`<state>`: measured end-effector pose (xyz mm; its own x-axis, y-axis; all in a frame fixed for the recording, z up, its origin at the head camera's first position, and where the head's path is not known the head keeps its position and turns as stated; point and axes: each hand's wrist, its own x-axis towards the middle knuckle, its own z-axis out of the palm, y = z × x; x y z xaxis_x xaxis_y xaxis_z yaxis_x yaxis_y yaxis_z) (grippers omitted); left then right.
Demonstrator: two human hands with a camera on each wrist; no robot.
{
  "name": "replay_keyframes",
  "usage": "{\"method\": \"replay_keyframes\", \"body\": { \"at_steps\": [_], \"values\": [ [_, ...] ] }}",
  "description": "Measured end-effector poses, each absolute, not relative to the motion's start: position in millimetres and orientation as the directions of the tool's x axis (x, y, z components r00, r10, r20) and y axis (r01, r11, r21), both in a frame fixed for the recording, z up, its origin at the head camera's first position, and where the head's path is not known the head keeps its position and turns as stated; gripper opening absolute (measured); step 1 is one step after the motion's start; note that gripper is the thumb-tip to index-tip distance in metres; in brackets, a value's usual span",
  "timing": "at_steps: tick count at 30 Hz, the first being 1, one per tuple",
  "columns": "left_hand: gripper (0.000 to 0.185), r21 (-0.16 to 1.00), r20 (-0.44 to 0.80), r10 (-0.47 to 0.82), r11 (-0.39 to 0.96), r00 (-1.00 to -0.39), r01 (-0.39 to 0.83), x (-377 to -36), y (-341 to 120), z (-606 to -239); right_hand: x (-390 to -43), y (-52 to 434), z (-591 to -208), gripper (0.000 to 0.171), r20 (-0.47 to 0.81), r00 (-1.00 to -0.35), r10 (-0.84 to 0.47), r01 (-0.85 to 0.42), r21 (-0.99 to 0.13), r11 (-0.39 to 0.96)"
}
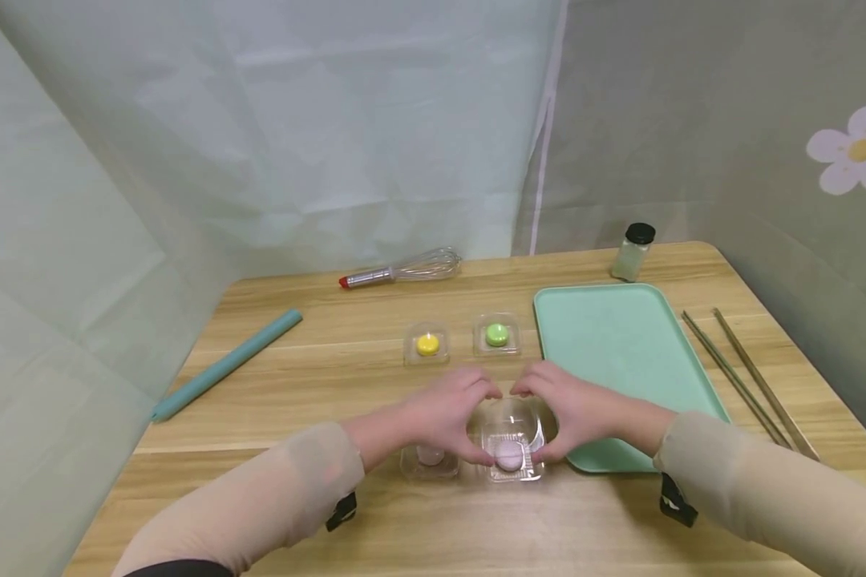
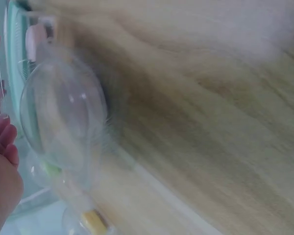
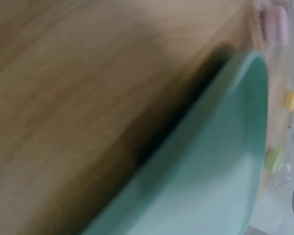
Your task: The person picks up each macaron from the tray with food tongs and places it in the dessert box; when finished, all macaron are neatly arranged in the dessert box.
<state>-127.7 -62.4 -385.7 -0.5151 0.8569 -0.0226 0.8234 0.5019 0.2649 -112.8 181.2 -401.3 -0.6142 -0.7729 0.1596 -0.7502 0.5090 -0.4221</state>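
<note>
In the head view, a clear plastic clamshell box (image 1: 514, 413) stands near the table's middle front, its lid raised, with a pale purple macaron (image 1: 508, 455) inside. My left hand (image 1: 447, 413) holds the box's left side and my right hand (image 1: 570, 410) its right side, fingers at the back and thumbs at the front. Below my left hand sits another clear box (image 1: 443, 473) with a pale macaron (image 1: 430, 455), partly hidden by the hand. Behind are two clear boxes, holding a yellow macaron (image 1: 427, 344) and a green macaron (image 1: 496, 335). Both wrist views are blurred.
A mint tray (image 1: 613, 344) lies right of the boxes, under my right forearm. Two long thin rods (image 1: 750, 377) lie beyond it. A black-lidded jar (image 1: 631, 255) and a whisk (image 1: 404, 268) are at the back. At left lies a teal rolling pin (image 1: 227, 365).
</note>
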Motion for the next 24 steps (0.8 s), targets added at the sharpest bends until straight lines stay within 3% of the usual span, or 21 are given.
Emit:
{"method": "replay_keyframes", "body": {
  "at_steps": [8, 17, 24],
  "values": [
    [0.082, 0.161, -0.060, 0.875, 0.484, -0.481, 0.860, -124, -61, -396, -111, 181, -417, 0.077, 0.216, -0.557, -0.802, -0.813, -0.340, 0.473],
    [0.081, 0.054, -0.076, 0.862, 0.505, -0.501, 0.861, -115, -60, -404, -104, 178, -422, 0.079, 0.160, -0.578, -0.800, -0.800, -0.303, 0.518],
    [0.075, 0.048, -0.087, 0.846, 0.531, -0.526, 0.846, -113, -57, -405, -105, 179, -423, 0.076, 0.137, -0.584, -0.800, -0.793, -0.304, 0.527]
  ]
}}
